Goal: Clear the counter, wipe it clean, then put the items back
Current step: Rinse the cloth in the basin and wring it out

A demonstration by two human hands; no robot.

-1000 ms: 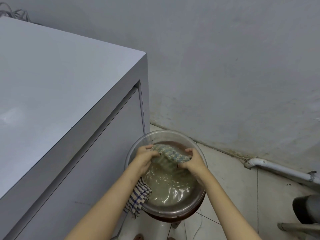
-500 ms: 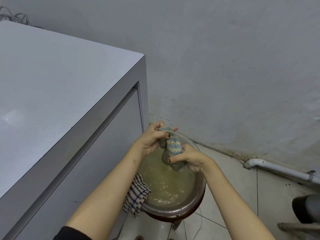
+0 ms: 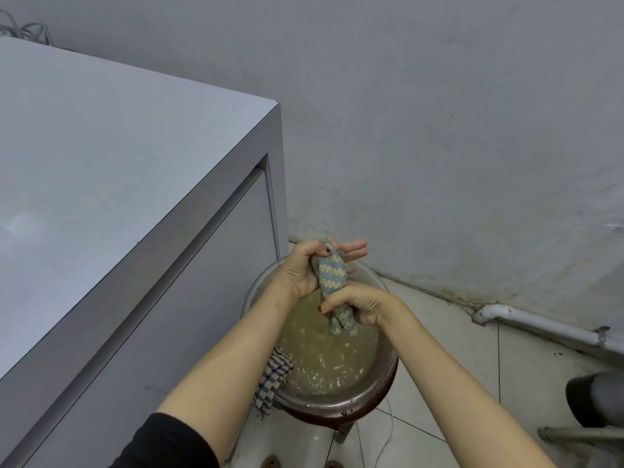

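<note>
A grey plastered wall [image 3: 439,130], stained near its foot, meets a floor of pale tiles [image 3: 439,366]. A white pipe [image 3: 540,327] runs along the wall's base at right. A blue-checked cloth [image 3: 271,380] hangs left of a dark wooden stool [image 3: 337,419]. A thin wire [image 3: 388,430] trails over the tiles. Grey cables [image 3: 27,30] bunch at top left.

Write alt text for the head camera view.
The left hand and right hand grip a bunched blue-and-cream striped cloth above a basin of murky water on a low stool. A checked cloth hangs over the basin's rim, beside a grey counter.
</note>
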